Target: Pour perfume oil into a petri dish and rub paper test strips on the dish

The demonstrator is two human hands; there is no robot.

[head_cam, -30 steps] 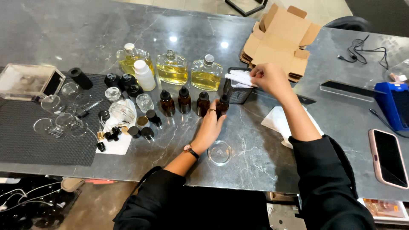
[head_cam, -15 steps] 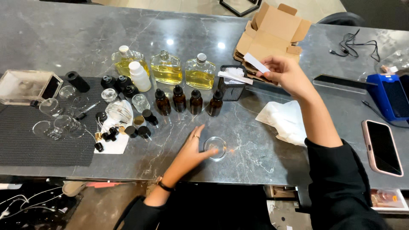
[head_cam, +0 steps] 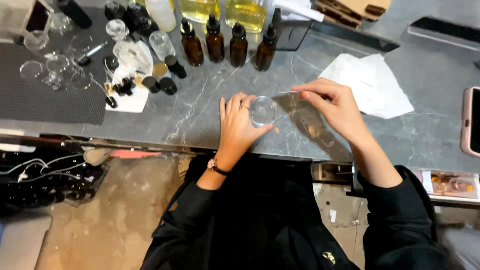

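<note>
My left hand (head_cam: 239, 123) wraps around a small clear glass dish (head_cam: 263, 110) that rests on the grey marble table (head_cam: 200, 112) near its front edge. My right hand (head_cam: 336, 108) pinches a thin white paper strip (head_cam: 289, 93) whose free end reaches over the dish's rim. Several amber dropper bottles (head_cam: 226, 44) stand in a row behind the dish.
A white tissue (head_cam: 371, 83) lies right of my right hand. Small black caps (head_cam: 159, 80), clear vials and a clear bottle (head_cam: 131, 56) sit to the left beside a dark mesh mat (head_cam: 52, 97). Yellow liquid bottles (head_cam: 244, 12) stand at the back. A phone (head_cam: 472, 120) lies at far right.
My right hand came down from the back of the table with the paper strip to the dish. My left hand closed around the dish. The camera moved closer.
</note>
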